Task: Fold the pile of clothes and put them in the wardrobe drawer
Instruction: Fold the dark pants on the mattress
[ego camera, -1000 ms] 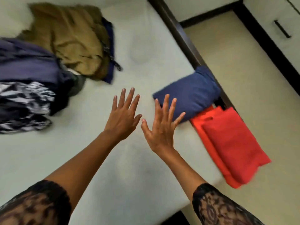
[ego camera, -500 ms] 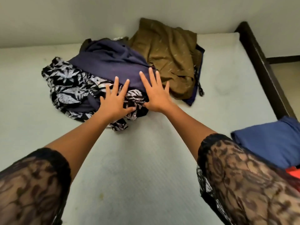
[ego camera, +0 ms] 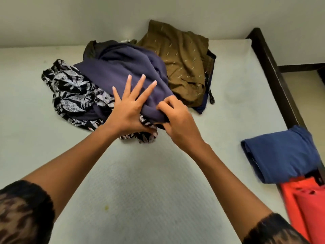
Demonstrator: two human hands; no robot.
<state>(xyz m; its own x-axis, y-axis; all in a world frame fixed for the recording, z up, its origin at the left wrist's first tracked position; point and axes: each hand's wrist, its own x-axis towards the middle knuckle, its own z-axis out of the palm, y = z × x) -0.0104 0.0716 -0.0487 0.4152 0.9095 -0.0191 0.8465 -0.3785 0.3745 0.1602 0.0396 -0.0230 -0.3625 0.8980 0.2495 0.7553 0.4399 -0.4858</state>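
A pile of unfolded clothes lies at the far side of the white mattress (ego camera: 140,191). On top is a dark purple garment (ego camera: 123,71), over a black-and-white leaf-print garment (ego camera: 70,95). An olive-brown garment (ego camera: 182,64) lies to the right of them. My left hand (ego camera: 130,110) rests on the purple garment with straight, spread fingers, its thumb under the cloth's near edge. My right hand (ego camera: 177,120) grips the near edge of the purple garment with curled fingers. A folded blue garment (ego camera: 281,155) and a folded red garment (ego camera: 306,205) lie at the mattress's right edge.
A dark wooden bed frame (ego camera: 270,67) runs along the right side of the mattress, with pale floor beyond it. A plain wall stands behind the pile. Bare mattress stretches between me and the pile.
My view swung from the folded pieces to the pile. Both hands reached forward onto the pile; the right hand went from flat fingers to gripping the purple garment's edge.
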